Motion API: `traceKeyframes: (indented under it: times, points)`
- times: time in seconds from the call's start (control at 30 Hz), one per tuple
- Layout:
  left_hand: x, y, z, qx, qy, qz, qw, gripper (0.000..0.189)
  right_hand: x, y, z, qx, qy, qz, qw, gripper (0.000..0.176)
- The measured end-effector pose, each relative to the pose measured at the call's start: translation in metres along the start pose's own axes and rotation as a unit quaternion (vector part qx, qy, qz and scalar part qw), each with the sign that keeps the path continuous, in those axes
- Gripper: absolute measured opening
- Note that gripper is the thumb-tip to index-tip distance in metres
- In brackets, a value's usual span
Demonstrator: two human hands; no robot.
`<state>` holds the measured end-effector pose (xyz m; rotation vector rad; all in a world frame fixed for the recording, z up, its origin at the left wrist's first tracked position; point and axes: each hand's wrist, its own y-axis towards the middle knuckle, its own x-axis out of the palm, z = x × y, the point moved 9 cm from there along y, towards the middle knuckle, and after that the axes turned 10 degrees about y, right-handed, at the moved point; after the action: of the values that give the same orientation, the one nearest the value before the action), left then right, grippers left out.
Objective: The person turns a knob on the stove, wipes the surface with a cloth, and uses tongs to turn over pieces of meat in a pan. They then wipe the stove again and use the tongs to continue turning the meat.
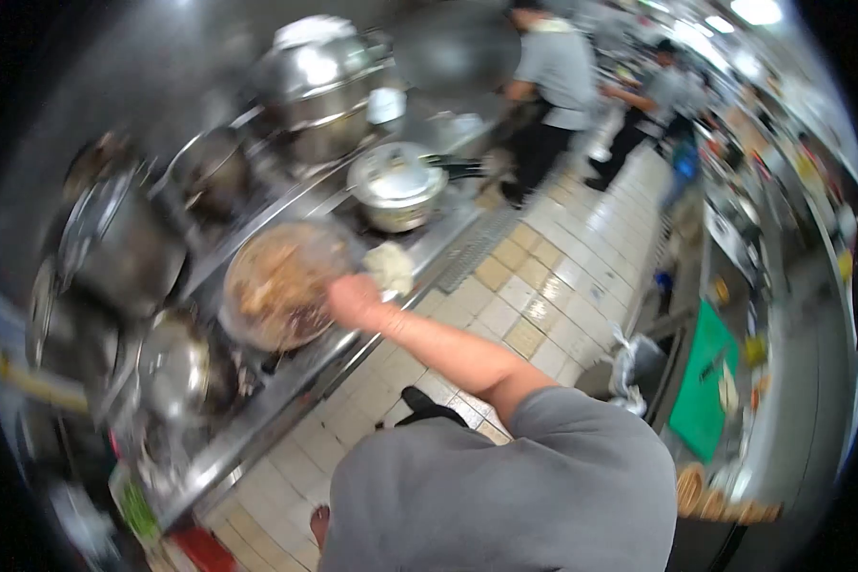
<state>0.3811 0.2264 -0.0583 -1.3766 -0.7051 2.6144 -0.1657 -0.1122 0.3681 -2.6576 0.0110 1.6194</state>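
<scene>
My right hand [355,303] reaches across to the near rim of a wide round pan [236,319] and looks closed. Motion blur hides what its fingers hold, if anything. Brown and orange food [281,276] fills the pan, with a darker patch on the near side. A crumpled whitish cloth [389,269] lies right beside the hand. Just beyond it stands a lidded pressure cooker [398,186] with a black handle. At the left side of my grey shirt a small bit of skin shows, perhaps my left hand [321,524]; its fingers cannot be made out.
Large metal pots [124,243] crowd the stove's back, with a lidded pot [176,367] nearer. A tall steamer [319,86] stands farther along. Two people [558,76] work down the tiled aisle [543,286]. Behind me, a counter bears a green cutting board [704,405] with a knife.
</scene>
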Motion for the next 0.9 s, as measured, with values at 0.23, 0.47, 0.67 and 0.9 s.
traceKeyframes:
  times: [0.23,0.47,0.67,0.9]
  points:
    - [0.013,-0.141,0.021,-0.302,-0.249,-0.028,0.92,0.053,-0.035,0.088,-0.011,-0.023,-0.047,0.003,0.999,0.025]
    - [0.084,-0.262,-0.052,-0.339,-0.305,0.031,0.889,0.036,-0.013,0.095,0.003,-0.012,-0.131,-0.185,0.974,0.031]
    - [0.111,-0.267,-0.04,-0.149,-0.044,0.006,0.988,0.036,0.011,0.087,0.005,0.013,-0.088,-0.172,0.981,0.043]
    - [0.059,-0.236,-0.031,-0.383,-0.38,0.035,0.841,0.043,0.005,0.09,-0.009,-0.002,-0.071,-0.129,0.989,0.036]
